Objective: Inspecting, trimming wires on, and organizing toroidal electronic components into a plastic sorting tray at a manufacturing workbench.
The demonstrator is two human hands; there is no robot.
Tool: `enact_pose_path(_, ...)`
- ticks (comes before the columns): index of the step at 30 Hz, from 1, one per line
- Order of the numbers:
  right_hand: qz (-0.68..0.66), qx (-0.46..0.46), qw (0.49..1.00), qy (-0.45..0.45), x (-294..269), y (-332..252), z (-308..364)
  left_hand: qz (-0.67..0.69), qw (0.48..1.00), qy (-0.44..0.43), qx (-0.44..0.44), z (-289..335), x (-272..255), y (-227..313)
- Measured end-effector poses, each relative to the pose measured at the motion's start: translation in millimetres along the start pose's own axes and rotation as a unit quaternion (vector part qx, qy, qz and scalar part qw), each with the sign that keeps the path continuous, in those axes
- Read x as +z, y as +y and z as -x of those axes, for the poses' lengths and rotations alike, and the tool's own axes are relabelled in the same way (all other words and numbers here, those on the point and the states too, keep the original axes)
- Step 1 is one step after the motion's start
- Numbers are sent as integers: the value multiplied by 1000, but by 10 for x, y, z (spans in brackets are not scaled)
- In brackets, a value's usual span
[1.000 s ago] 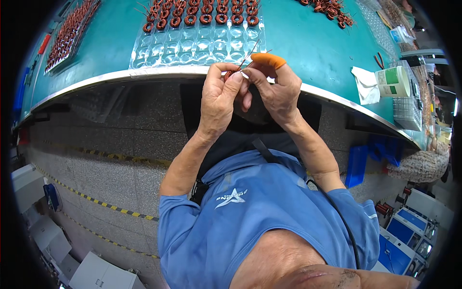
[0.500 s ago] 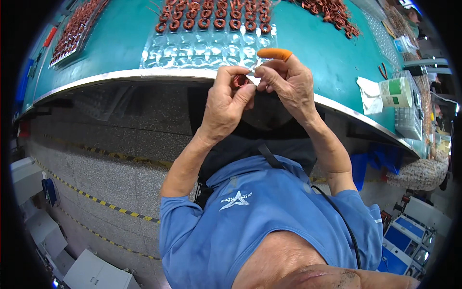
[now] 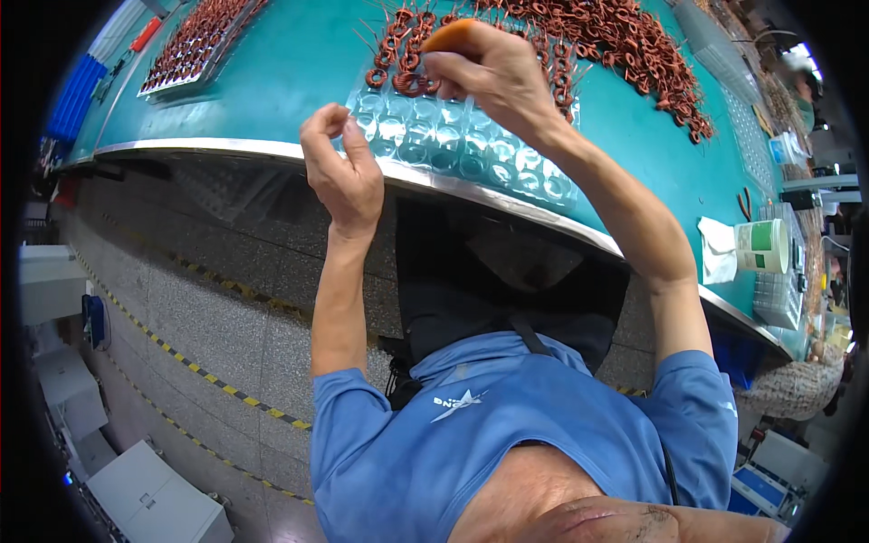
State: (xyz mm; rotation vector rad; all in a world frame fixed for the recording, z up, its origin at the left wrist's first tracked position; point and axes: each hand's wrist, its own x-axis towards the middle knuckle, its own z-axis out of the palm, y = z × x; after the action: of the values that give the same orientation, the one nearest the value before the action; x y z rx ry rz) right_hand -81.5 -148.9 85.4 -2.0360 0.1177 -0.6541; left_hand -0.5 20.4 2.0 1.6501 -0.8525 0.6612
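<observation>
Many copper ring coils (image 3: 377,79) sit far in the clear tray (image 3: 415,149), none near; left hand (image 3: 348,176) loose, gapped; right hand (image 3: 502,80) narrow, hold hidden.

The clear plastic tray (image 3: 412,147) is looking super glossy, bench (image 3: 272,104) is showing a smooth satiny top, wire coils (image 3: 638,59) are coming across ridged and metallic, shirt (image 3: 579,416) is reading as matt cloth.
</observation>
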Motion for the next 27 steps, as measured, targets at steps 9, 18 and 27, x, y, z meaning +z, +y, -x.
enact_pose_path(9, 106, -36, 990, -88, 506, 448, -448, 34, 997, 52, -41, 64, 160, -264)
enact_pose_path(18, 145, -142, 979, 20, -280, 393, -111, -15, 998, 48, -27, 88, 102, -279)
enact_pose_path(27, 359, 40, 894, 265, -2779, 1098, 468, -45, 999, 14, -5, 63, 153, -217)
